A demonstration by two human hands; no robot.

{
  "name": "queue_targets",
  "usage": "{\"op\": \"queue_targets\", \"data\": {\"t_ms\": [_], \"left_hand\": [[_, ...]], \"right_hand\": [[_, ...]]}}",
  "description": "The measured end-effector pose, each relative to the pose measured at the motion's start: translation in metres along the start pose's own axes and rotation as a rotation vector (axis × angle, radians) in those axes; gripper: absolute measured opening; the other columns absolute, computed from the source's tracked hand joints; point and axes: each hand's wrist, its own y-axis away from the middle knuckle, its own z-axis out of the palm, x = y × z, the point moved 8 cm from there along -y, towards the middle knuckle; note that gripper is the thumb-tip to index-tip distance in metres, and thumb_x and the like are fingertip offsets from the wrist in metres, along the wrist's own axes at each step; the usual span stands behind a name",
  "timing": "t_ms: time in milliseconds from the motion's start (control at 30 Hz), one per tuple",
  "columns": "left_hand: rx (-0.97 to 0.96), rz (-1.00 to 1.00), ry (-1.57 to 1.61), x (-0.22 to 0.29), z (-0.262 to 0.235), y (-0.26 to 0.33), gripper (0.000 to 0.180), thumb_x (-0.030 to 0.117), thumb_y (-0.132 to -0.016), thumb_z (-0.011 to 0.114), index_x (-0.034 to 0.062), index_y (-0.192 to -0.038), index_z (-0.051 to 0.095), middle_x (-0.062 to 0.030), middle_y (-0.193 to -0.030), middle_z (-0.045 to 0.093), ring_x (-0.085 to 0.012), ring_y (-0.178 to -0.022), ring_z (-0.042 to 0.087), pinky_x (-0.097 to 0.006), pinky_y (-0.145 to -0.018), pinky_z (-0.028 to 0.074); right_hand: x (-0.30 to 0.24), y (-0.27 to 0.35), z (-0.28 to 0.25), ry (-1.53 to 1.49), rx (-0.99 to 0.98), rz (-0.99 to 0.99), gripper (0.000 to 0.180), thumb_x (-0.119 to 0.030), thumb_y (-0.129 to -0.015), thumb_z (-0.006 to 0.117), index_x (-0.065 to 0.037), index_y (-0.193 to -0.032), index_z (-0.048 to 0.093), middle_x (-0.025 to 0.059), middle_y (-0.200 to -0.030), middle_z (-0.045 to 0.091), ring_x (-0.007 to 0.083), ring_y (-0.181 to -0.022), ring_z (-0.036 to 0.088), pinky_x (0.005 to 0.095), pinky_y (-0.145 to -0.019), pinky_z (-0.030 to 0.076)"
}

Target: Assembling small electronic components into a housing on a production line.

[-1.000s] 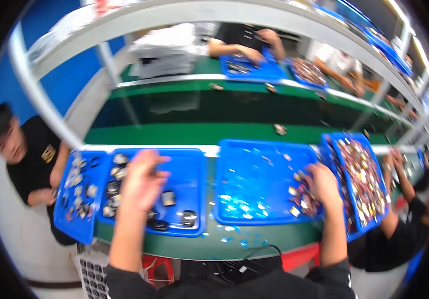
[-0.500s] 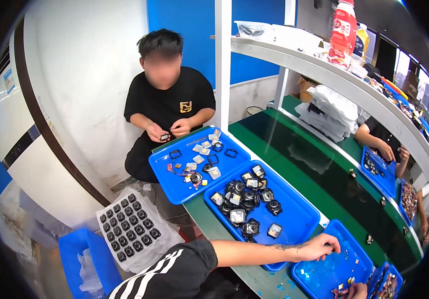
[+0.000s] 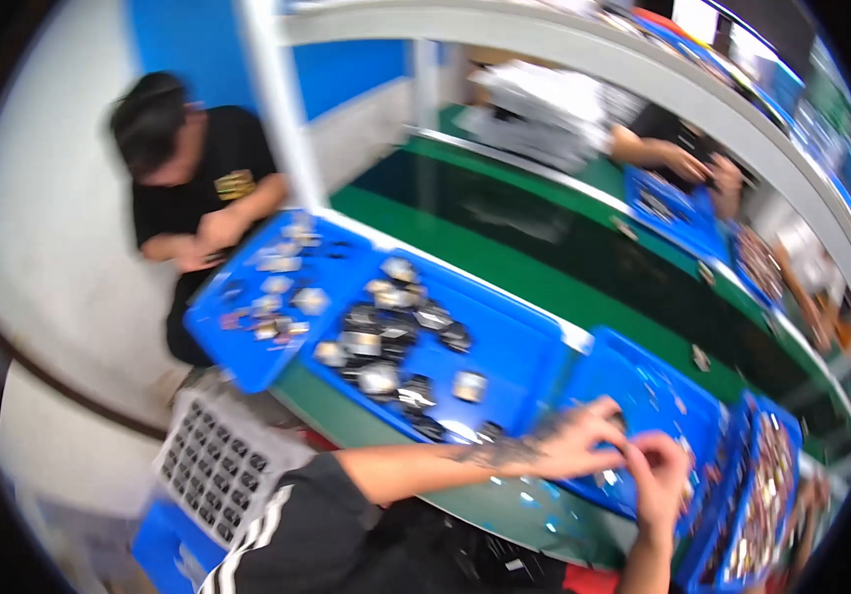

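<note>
People [image 3: 233,144] are working at left and far in an assembly workshop; blue trays [image 3: 515,356] of small parts [image 3: 396,332] are lining a green belt [image 3: 534,275], and a pale shelf [image 3: 505,28] is spanning overhead.

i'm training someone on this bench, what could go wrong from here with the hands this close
The left hand and right hand meet at the fingertips, so any small piece there could slip; blur hides what they hold. Blue scraps on the green bench might cling to parts. The left forearm passes close to loose dark parts and could knock some.
</note>
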Motion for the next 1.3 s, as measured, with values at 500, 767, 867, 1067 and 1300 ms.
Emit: {"op": "queue_targets", "data": {"t_ms": [500,767,867,1067,1300], "left_hand": [[-0.068,-0.200,0.310,-0.012,-0.005,0.002,0.013,0.013,-0.083,0.074,0.0033,-0.092,0.073,-0.0053,-0.095,0.058,-0.0105,-0.082,0.057,-0.023,-0.066,0.047],[-0.075,-0.197,0.314,-0.004,-0.001,0.005,0.016,0.014,-0.083,0.074,0.0035,-0.095,0.072,-0.0074,-0.094,0.059,-0.0168,-0.084,0.062,-0.029,-0.069,0.050],[-0.057,-0.010,-0.046,0.010,-0.008,0.003,0.015,0.016,-0.080,0.075,0.0076,-0.093,0.073,-0.0084,-0.094,0.060,-0.0219,-0.083,0.064,-0.031,-0.068,0.052],[0.026,0.090,-0.387,0.021,-0.009,0.007,0.013,0.017,-0.079,0.075,0.0108,-0.089,0.071,-0.0089,-0.098,0.060,-0.0295,-0.082,0.065,-0.037,-0.069,0.054],[-0.020,0.092,-0.291,0.022,-0.006,0.008,0.015,0.018,-0.080,0.074,0.0090,-0.092,0.072,-0.0098,-0.097,0.060,-0.0277,-0.082,0.065,-0.036,-0.068,0.053]], "right_hand": [[0.003,-0.006,0.003,-0.200,-0.074,0.115,0.010,-0.005,-0.084,0.072,0.003,-0.089,0.069,0.0067,-0.085,0.069,0.0084,-0.079,0.062,0.0218,-0.066,0.051],[0.027,-0.002,0.018,-0.546,-0.271,0.376,0.016,-0.019,-0.088,0.069,-0.003,-0.086,0.069,0.0019,-0.080,0.067,0.0053,-0.065,0.053,0.0195,-0.056,0.039],[0.029,-0.004,0.021,-0.523,-0.296,0.428,0.015,-0.017,-0.090,0.066,-0.003,-0.088,0.065,-0.0007,-0.075,0.061,0.0050,-0.063,0.050,0.0201,-0.055,0.039],[0.013,-0.002,0.016,-0.021,-0.289,0.217,0.021,-0.019,-0.097,0.056,0.000,-0.092,0.061,-0.0010,-0.071,0.056,0.0060,-0.064,0.048,0.0236,-0.057,0.040],[0.014,0.002,0.018,-0.126,-0.291,0.186,0.019,-0.017,-0.098,0.053,0.000,-0.094,0.061,0.0016,-0.082,0.061,0.0060,-0.070,0.051,0.0230,-0.062,0.044]]}}
